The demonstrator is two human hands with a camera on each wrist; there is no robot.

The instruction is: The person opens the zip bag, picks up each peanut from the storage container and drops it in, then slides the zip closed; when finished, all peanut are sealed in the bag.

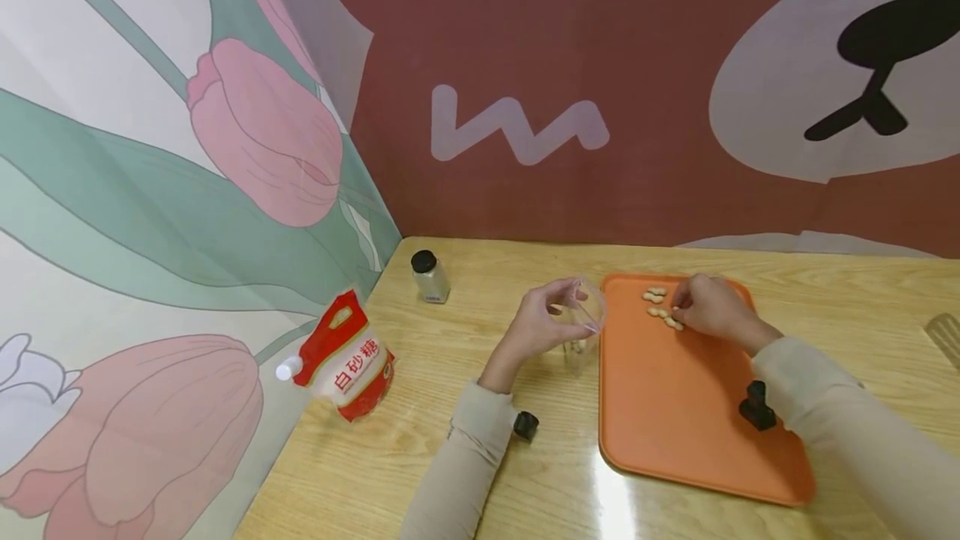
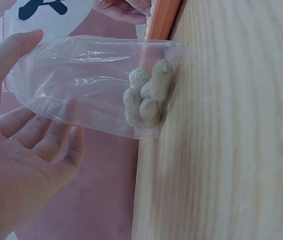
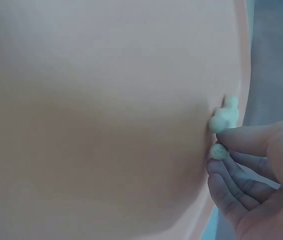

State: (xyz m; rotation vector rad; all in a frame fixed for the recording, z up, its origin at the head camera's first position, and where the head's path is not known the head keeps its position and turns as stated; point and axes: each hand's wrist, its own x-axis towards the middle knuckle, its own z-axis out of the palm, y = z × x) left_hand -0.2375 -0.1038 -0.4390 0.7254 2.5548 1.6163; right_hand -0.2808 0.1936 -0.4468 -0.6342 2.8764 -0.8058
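From my end I watch a person's bare hands work over a pale wood-grain surface (image 1: 360, 482). The left grip (image 1: 551, 315) is curved round the top of a clear thin plastic bag (image 2: 94, 75), thumb on one side and fingers on the other, spread enough to keep its mouth wide. The bag is upright just beside the left edge of a flat orange tray (image 1: 675, 415), with several pale knobbly peanuts (image 2: 156, 82) at its bottom; I cannot tell whether it touches the surface. The right grip (image 1: 708, 307) is drawn almost together near the tray's far edge, thumb and fingertips pinching one beige peanut in its shell (image 3: 219, 151). I see other loose peanuts (image 1: 655, 294) on the tray near its far left corner, close by those fingers. Near the surface's left edge I have a red-and-white pouch (image 1: 348, 365) with red characters and a white cap (image 1: 288, 367), and by the surface's far left corner stands a small clear jar (image 1: 432, 283) with a black lid (image 1: 423, 261)
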